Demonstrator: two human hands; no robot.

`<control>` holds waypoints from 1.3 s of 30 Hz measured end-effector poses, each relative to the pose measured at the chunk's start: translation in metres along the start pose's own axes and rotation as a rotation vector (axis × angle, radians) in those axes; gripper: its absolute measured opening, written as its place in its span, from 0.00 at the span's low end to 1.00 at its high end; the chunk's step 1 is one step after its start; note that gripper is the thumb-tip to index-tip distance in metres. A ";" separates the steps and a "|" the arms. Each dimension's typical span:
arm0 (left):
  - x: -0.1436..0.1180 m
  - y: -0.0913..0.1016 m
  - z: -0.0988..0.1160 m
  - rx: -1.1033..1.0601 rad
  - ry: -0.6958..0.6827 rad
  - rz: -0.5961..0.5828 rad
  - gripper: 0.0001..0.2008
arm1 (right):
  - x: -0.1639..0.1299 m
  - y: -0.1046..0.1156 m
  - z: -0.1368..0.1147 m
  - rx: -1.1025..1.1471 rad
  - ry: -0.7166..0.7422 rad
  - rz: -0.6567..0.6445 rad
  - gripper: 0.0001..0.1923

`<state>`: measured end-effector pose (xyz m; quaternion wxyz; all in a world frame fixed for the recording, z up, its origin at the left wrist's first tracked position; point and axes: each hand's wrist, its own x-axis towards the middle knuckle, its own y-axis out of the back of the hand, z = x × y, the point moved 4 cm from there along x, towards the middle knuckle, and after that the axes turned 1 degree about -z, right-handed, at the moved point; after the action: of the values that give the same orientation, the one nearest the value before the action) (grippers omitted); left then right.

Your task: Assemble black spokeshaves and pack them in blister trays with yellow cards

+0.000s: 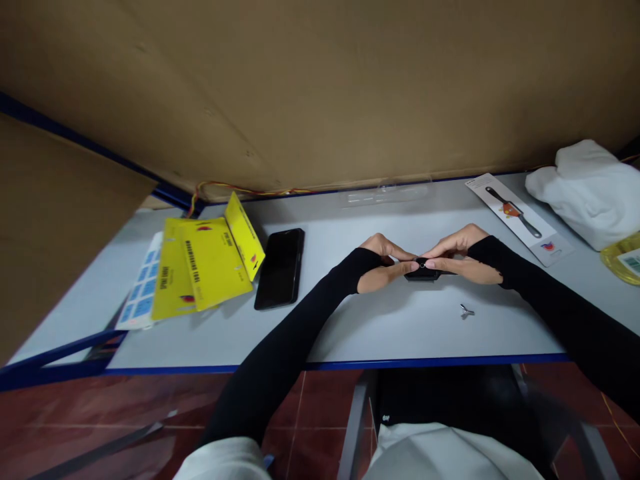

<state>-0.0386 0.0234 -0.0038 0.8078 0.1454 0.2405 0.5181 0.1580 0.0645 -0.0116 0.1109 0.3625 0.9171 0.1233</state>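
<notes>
My left hand (384, 264) and my right hand (465, 256) meet over the table, both gripping a small black spokeshave (423, 275) from its two sides. The thumbs and fingertips of both hands press on its middle, where a small round hole or ring shows. My fingers cover most of its handles. Just in front of my right hand lies a small silver wing screw (467, 311), touched by neither hand. Behind that hand is a backing card (520, 217) printed with a picture of a spokeshave.
Left of my hands lie a black phone (280, 269) and yellow printed packaging (200, 267) on a blue-and-white sheet (143, 287). A clear plastic shell (387, 193) rests at the back. At right are a white cloth bundle (590, 193) and a yellow-liquid bottle (623, 259).
</notes>
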 end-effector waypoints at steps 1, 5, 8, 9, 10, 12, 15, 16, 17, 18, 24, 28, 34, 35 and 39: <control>0.000 0.000 -0.001 -0.012 0.014 0.005 0.25 | 0.000 -0.001 0.000 0.008 -0.006 -0.002 0.17; 0.001 0.001 -0.003 -0.053 0.047 0.016 0.25 | 0.000 -0.002 0.001 0.043 -0.021 -0.011 0.17; 0.002 0.000 -0.005 -0.055 0.045 0.008 0.25 | 0.001 -0.002 0.003 0.060 -0.034 -0.014 0.17; 0.003 -0.001 -0.006 -0.051 0.041 0.007 0.25 | 0.001 -0.003 0.003 0.058 -0.040 -0.018 0.17; 0.003 -0.001 -0.007 -0.046 0.036 0.006 0.25 | 0.002 -0.003 0.004 0.051 -0.047 -0.023 0.18; 0.005 -0.001 -0.008 -0.038 0.027 0.001 0.25 | 0.003 -0.005 0.003 0.013 -0.064 -0.034 0.17; 0.007 0.001 -0.012 -0.034 0.038 -0.004 0.26 | 0.002 0.002 -0.007 -0.186 -0.044 0.094 0.15; 0.008 0.003 -0.014 -0.031 0.049 0.004 0.26 | -0.001 0.007 -0.013 -0.289 -0.010 0.172 0.15; 0.008 0.005 -0.016 -0.028 0.066 0.020 0.26 | -0.005 0.013 -0.020 -0.393 0.036 0.244 0.15; 0.009 0.009 -0.018 -0.024 0.088 0.044 0.25 | -0.011 0.018 -0.027 -0.479 0.087 0.284 0.15; 0.011 0.024 -0.025 -0.067 0.146 0.161 0.23 | -0.047 0.003 -0.026 -0.607 0.157 -0.283 0.14; 0.011 0.024 -0.025 -0.103 0.139 0.164 0.24 | -0.048 -0.016 0.001 -0.679 0.052 -0.429 0.12; 0.010 0.020 -0.022 -0.081 0.130 0.115 0.25 | -0.038 -0.019 -0.001 -0.553 0.153 -0.388 0.05; 0.010 0.020 -0.021 -0.079 0.125 0.104 0.25 | -0.036 -0.018 -0.008 -0.502 0.202 -0.328 0.05; 0.008 0.017 -0.016 -0.061 0.113 0.094 0.25 | -0.027 -0.007 -0.028 -0.197 0.275 0.101 0.07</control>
<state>-0.0578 0.0372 -0.0107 0.7719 0.1025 0.2629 0.5698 0.1650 0.0367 0.0163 0.0131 0.3753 0.8877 0.2665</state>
